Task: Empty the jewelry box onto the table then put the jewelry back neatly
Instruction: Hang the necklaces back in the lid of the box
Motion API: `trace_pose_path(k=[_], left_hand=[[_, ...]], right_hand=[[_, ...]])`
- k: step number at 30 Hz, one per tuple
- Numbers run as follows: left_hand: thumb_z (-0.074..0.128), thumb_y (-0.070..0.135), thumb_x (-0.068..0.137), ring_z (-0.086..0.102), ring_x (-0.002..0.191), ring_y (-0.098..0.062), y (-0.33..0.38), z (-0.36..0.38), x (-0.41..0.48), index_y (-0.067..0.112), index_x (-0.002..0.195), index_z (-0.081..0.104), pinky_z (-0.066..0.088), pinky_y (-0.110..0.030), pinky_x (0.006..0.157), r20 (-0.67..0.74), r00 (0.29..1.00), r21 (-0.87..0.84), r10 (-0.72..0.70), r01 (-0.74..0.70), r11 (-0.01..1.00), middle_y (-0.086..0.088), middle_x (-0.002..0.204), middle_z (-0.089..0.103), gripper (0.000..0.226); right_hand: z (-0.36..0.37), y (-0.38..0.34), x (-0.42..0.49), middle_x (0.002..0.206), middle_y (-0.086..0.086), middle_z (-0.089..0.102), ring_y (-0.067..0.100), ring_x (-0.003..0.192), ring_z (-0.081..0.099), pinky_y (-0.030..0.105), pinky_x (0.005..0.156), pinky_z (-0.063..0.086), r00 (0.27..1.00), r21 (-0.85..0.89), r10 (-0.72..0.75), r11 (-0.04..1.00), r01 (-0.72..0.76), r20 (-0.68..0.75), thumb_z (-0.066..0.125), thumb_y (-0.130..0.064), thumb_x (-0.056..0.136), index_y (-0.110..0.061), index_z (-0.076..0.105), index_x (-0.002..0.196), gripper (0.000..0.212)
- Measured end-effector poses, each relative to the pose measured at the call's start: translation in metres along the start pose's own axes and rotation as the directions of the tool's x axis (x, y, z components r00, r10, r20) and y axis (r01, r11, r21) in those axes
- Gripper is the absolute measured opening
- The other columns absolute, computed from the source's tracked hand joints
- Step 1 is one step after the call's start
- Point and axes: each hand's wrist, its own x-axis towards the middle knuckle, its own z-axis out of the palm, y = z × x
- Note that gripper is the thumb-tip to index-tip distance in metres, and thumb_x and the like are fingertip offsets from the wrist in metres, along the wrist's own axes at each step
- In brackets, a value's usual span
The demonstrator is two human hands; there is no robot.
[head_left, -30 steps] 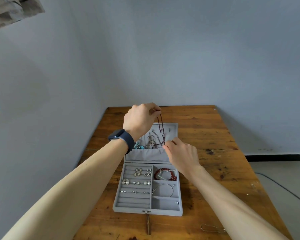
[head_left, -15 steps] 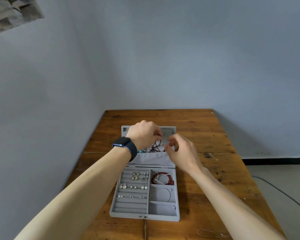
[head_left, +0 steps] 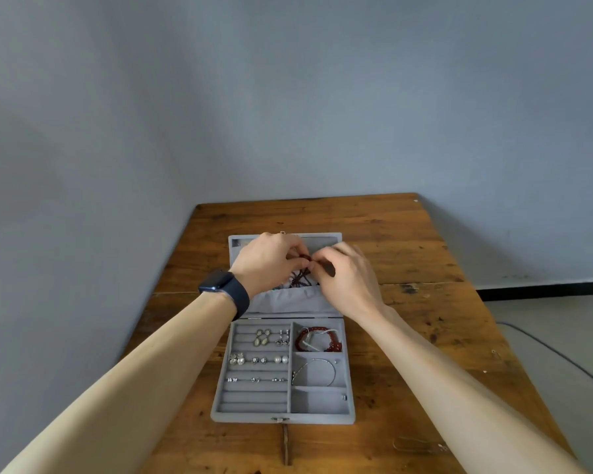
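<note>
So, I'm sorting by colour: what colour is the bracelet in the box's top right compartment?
The bracelet is red; head view.

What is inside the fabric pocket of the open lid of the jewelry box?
A dark red beaded necklace sticks out of the pocket, pinched by the left hand and right hand. The fabric and hands cover whatever lies deeper.

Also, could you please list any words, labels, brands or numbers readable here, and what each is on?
None: there is no readable text in this view.
The watch face is dark; the jewelry box, the table and the wall show no lettering.
</note>
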Motion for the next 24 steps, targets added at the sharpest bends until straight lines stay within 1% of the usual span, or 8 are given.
trace_pose_path(k=[3,6,8,11,13,16,20,24], left_hand=[[0.063,0.037,0.095,0.066,0.079,-0.01,-0.004,0.002,-0.002,0.032,0.102,0.07,0.059,-0.037,0.072,-0.062,0.997,0.095,0.045,-0.039,0.995,0.013,0.093,0.07,0.011],[0.062,0.041,0.095,0.057,0.103,-0.014,-0.011,0.006,-0.001,0.031,0.108,0.073,0.054,-0.037,0.076,-0.148,0.979,0.217,0.14,-0.106,0.97,0.009,0.107,0.066,0.019],[0.067,0.043,0.091,0.052,0.107,-0.019,-0.014,0.006,0.0,0.029,0.103,0.076,0.047,-0.036,0.08,-0.195,0.96,0.264,0.199,-0.144,0.954,0.005,0.113,0.061,0.021],[0.069,0.045,0.089,0.048,0.116,-0.022,-0.015,0.006,0.004,0.028,0.097,0.077,0.037,-0.038,0.09,-0.232,0.953,0.29,0.194,-0.122,0.949,0.002,0.127,0.056,0.021],[0.07,0.047,0.088,0.047,0.122,-0.021,-0.017,0.007,0.006,0.027,0.09,0.076,0.035,-0.041,0.1,-0.255,0.957,0.249,0.14,-0.075,0.966,0.002,0.135,0.054,0.021],[0.069,0.05,0.088,0.056,0.112,-0.019,-0.014,0.009,0.009,0.024,0.08,0.067,0.031,-0.047,0.111,-0.274,0.96,0.207,0.052,0.006,0.978,0.003,0.128,0.057,0.027],[0.064,0.054,0.089,0.058,0.092,-0.019,-0.008,0.011,0.011,0.023,0.08,0.059,0.036,-0.035,0.086,-0.294,0.956,0.229,-0.011,0.082,0.97,0.005,0.106,0.06,0.033],[0.066,0.054,0.089,0.052,0.083,-0.015,-0.008,0.009,0.009,0.022,0.081,0.058,0.034,-0.032,0.081,-0.328,0.944,0.15,-0.046,0.1,0.984,0.007,0.091,0.058,0.033]], right_hand=[[0.003,0.0,-0.001,0.104,-0.001,0.063,0.022,0.095,0.051,0.041,0.078,0.048,0.997,-0.061,-0.006,0.998,0.001,-0.079,0.064,-0.028,0.087,-0.018,0.072,0.093,0.014],[0.0,-0.001,0.002,0.128,0.004,0.052,0.023,0.117,0.043,0.035,0.092,0.039,0.988,-0.083,0.044,0.995,-0.057,-0.147,0.063,-0.03,0.085,-0.019,0.067,0.087,0.011],[-0.001,-0.001,0.005,0.138,0.008,0.046,0.025,0.128,0.041,0.034,0.099,0.035,0.988,-0.026,0.076,0.996,-0.08,-0.132,0.064,-0.027,0.087,-0.017,0.065,0.089,0.01],[0.0,0.001,0.011,0.139,0.006,0.045,0.021,0.122,0.051,0.03,0.095,0.041,0.99,0.077,0.136,0.988,-0.132,-0.043,0.061,-0.024,0.092,-0.014,0.062,0.096,0.011],[0.003,0.002,0.012,0.134,0.004,0.048,0.02,0.114,0.056,0.032,0.088,0.046,0.99,0.072,0.127,0.99,-0.122,-0.069,0.06,-0.026,0.093,-0.015,0.062,0.096,0.012],[0.01,0.001,0.011,0.126,0.004,0.052,0.023,0.105,0.059,0.042,0.083,0.051,0.984,0.04,0.093,0.995,-0.088,-0.15,0.062,-0.025,0.09,-0.016,0.062,0.09,0.009],[0.013,-0.003,0.011,0.12,0.004,0.054,0.025,0.095,0.061,0.037,0.077,0.046,0.975,-0.052,0.082,0.994,-0.095,-0.207,0.064,-0.026,0.085,-0.017,0.062,0.083,0.009],[0.015,-0.007,0.009,0.12,0.002,0.054,0.023,0.102,0.059,0.034,0.076,0.036,0.97,-0.106,0.086,0.988,-0.112,-0.227,0.067,-0.026,0.08,-0.018,0.06,0.077,0.011]])
